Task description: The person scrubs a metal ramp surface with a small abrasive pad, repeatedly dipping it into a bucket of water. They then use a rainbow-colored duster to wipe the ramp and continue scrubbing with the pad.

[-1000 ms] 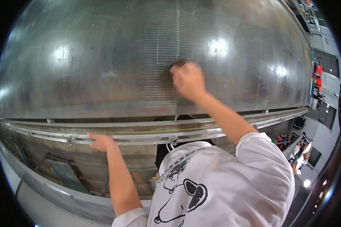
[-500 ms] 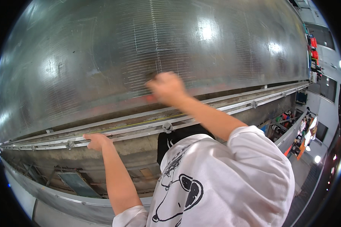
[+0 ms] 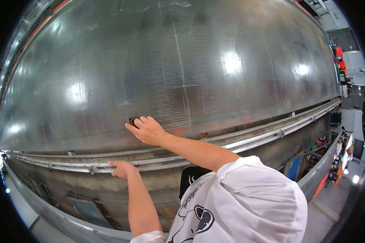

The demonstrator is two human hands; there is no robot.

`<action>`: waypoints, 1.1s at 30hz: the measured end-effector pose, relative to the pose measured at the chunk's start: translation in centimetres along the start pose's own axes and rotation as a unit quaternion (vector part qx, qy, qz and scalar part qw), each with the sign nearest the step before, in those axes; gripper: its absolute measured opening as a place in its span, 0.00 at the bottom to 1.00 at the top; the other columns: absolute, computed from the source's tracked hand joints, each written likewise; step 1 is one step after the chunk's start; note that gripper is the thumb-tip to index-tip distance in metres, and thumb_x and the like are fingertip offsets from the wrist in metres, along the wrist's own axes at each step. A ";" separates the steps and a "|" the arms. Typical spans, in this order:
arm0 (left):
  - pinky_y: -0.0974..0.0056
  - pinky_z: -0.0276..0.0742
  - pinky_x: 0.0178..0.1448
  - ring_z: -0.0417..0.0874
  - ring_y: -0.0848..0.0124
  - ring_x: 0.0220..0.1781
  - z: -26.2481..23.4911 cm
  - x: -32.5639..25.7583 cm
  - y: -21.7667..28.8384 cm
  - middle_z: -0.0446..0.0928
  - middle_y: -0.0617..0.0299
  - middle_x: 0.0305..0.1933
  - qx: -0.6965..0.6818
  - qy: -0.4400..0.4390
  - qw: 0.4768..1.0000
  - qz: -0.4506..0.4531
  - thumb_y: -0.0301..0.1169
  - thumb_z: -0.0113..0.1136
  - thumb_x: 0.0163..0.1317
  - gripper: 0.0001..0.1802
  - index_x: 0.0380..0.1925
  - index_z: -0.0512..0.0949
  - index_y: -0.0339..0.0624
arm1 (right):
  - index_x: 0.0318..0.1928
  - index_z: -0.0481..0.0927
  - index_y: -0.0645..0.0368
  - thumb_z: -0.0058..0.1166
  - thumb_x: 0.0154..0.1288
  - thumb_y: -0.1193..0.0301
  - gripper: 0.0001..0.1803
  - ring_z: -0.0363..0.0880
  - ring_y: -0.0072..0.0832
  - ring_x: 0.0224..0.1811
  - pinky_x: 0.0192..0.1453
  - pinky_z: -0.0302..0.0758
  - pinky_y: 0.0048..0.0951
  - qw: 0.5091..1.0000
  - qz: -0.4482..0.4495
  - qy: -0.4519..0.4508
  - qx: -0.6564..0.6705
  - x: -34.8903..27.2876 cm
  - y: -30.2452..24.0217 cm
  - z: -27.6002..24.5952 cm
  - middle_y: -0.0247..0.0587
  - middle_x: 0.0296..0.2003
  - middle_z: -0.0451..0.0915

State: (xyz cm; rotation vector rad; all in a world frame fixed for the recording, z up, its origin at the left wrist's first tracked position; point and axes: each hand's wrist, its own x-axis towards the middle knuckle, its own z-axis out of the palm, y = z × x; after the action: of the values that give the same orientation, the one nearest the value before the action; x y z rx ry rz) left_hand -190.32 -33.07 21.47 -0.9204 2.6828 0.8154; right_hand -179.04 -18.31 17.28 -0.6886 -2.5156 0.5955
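A dark, fuzzy scouring pad (image 3: 132,121) is pressed against a broad, shiny metal tabletop (image 3: 121,69). The fingers of my right hand (image 3: 148,131) are curled round it, left of a patch of fine ruled lines, near the table's front side. My left hand (image 3: 124,169) is on a metal rail (image 3: 162,165) that runs along the front edge. Its fingers reach over the rail and are slightly blurred, and their undersides are hidden.
Small round clamps (image 3: 280,133) sit along the rail. Below it, a grey panel (image 3: 91,211) leans on the left. At the far right are colourful items (image 3: 339,60) by the table's end and hanging cloths (image 3: 347,152). Bright lamp reflections lie on the metal.
My right hand has swept left and nearer, from the ruled lines to the plainer metal beside them. The whole view has shifted. My left hand keeps its place on the rail.
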 end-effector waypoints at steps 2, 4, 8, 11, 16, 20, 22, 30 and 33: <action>0.39 0.77 0.70 0.76 0.34 0.68 -0.2 1.1 -0.9 0.70 0.29 0.70 -0.015 -0.008 1.000 -0.001 0.64 0.35 0.78 0.48 0.74 0.55 0.27 | 0.47 0.83 0.49 0.60 0.68 0.60 0.12 0.81 0.38 0.43 0.44 0.78 0.43 0.999 -0.029 0.022 -0.039 1.6 4.3 -2.0 0.39 0.40 0.81; 0.39 0.78 0.70 0.76 0.34 0.68 -0.3 1.4 -1.6 0.70 0.29 0.69 -0.044 -0.007 0.999 0.004 0.64 0.35 0.79 0.47 0.74 0.55 0.27 | 0.49 0.84 0.50 0.57 0.71 0.57 0.14 0.82 0.40 0.45 0.48 0.80 0.46 0.982 0.074 -0.027 -0.169 3.3 13.7 -8.8 0.39 0.44 0.83; 0.39 0.77 0.70 0.76 0.34 0.68 0.3 1.0 -1.2 0.70 0.28 0.69 -0.035 -0.007 0.999 0.016 0.64 0.37 0.78 0.48 0.73 0.56 0.25 | 0.47 0.84 0.55 0.59 0.71 0.64 0.11 0.83 0.48 0.43 0.46 0.79 0.52 0.855 0.287 0.287 -0.323 2.0 35.5 -19.8 0.48 0.42 0.84; 0.39 0.77 0.70 0.76 0.35 0.67 0.3 -0.2 -0.2 0.70 0.27 0.68 -0.003 0.019 1.000 -0.002 0.65 0.39 0.78 0.49 0.72 0.57 0.23 | 0.45 0.85 0.57 0.58 0.74 0.58 0.15 0.86 0.48 0.41 0.44 0.81 0.51 0.747 0.510 0.315 -0.287 8.0 37.5 -20.2 0.50 0.40 0.86; 0.40 0.77 0.70 0.77 0.34 0.65 0.6 1.0 -1.3 0.71 0.26 0.67 0.027 0.044 0.999 0.010 0.65 0.39 0.78 0.49 0.71 0.59 0.22 | 0.39 0.84 0.56 0.56 0.73 0.60 0.13 0.84 0.39 0.40 0.36 0.83 0.43 0.934 0.247 0.092 -0.242 23.4 19.4 -4.7 0.46 0.38 0.82; 0.39 0.76 0.67 0.78 0.34 0.64 0.8 1.9 -2.2 0.72 0.24 0.66 -0.027 0.079 0.996 0.018 0.62 0.40 0.79 0.46 0.69 0.61 0.21 | 0.42 0.85 0.54 0.60 0.69 0.60 0.12 0.84 0.45 0.45 0.46 0.83 0.47 0.998 -0.011 0.005 -0.059 24.8 12.1 3.7 0.49 0.40 0.83; 0.41 0.75 0.67 0.77 0.33 0.65 0.5 1.7 -2.5 0.71 0.23 0.66 -0.033 0.049 0.998 0.012 0.60 0.42 0.79 0.45 0.69 0.61 0.20 | 0.42 0.85 0.56 0.57 0.72 0.60 0.13 0.84 0.40 0.48 0.52 0.83 0.43 0.997 -0.004 -0.023 -0.079 23.5 14.2 -2.3 0.43 0.41 0.85; 0.50 0.55 0.82 0.62 0.42 0.78 0.6 4.1 -6.6 0.57 0.26 0.77 -0.105 -0.086 0.985 0.107 0.55 0.48 0.80 0.48 0.74 0.48 0.16 | 0.54 0.83 0.60 0.55 0.77 0.59 0.18 0.85 0.52 0.51 0.53 0.80 0.49 0.906 0.343 0.149 -0.198 6.5 29.0 -14.9 0.53 0.48 0.87; 0.48 0.48 0.86 0.56 0.45 0.83 -3.8 7.6 -9.3 0.52 0.35 0.82 -0.122 -0.296 0.925 0.204 0.58 0.40 0.82 0.48 0.79 0.46 0.22 | 0.53 0.82 0.59 0.55 0.77 0.60 0.17 0.85 0.53 0.49 0.54 0.79 0.49 0.915 0.336 0.136 -0.180 2.9 14.6 -7.3 0.54 0.45 0.86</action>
State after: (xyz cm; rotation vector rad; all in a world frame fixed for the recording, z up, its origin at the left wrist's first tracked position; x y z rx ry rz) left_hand -190.63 -45.15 17.89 -0.0893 2.2702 1.2891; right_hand -172.13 -3.27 16.54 -1.6809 -2.1052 0.2129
